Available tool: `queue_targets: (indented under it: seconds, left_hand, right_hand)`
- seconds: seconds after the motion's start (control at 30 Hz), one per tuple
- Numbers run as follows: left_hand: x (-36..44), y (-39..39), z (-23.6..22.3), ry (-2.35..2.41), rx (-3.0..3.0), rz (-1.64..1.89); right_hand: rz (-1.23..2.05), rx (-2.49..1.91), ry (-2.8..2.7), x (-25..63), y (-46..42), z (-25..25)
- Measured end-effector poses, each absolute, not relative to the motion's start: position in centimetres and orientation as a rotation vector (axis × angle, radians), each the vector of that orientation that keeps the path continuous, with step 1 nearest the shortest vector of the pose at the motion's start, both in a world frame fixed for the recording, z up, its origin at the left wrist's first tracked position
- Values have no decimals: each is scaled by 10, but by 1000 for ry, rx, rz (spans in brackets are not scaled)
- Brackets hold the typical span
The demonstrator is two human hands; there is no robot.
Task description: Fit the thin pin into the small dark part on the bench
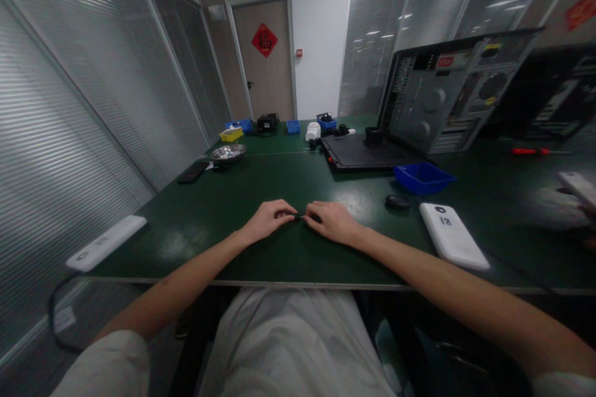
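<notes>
Both my hands rest on the green table (288, 186) near its front edge, fingertips meeting. My left hand (269, 220) is pinched shut on a small dark part (300, 216) that sits between the two hands. My right hand (331, 221) is curled, its fingers closed on the other end of the same small part. The part is too small to name. A black mouse (397, 201) lies just to the right of my right hand.
A white device (451, 234) and a blue bin (423, 177) lie at the right. An open computer case (456, 93) with its black side panel (367, 152) stands behind. A white power strip (106, 242), a phone (193, 171) and a metal bowl (228, 152) are at the left. A red screwdriver (531, 151) lies far right.
</notes>
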State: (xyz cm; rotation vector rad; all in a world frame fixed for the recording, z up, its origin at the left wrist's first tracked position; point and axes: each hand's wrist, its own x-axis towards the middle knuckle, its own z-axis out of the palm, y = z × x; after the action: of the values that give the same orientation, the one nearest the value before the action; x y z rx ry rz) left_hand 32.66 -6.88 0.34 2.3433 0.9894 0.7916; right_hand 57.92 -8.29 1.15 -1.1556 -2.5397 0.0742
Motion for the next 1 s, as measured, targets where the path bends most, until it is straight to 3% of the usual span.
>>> queue_targets:
  seconds: [0.63, 1.0]
  left_hand:
    - [327, -70, 4, 986, 2184, 855]
    - [334, -75, 8, 914, 2303, 801]
  right_hand:
    - [154, -1037, -2494, 579, -84, 9]
    - [40, -1062, -2601, 574, -88, 12]
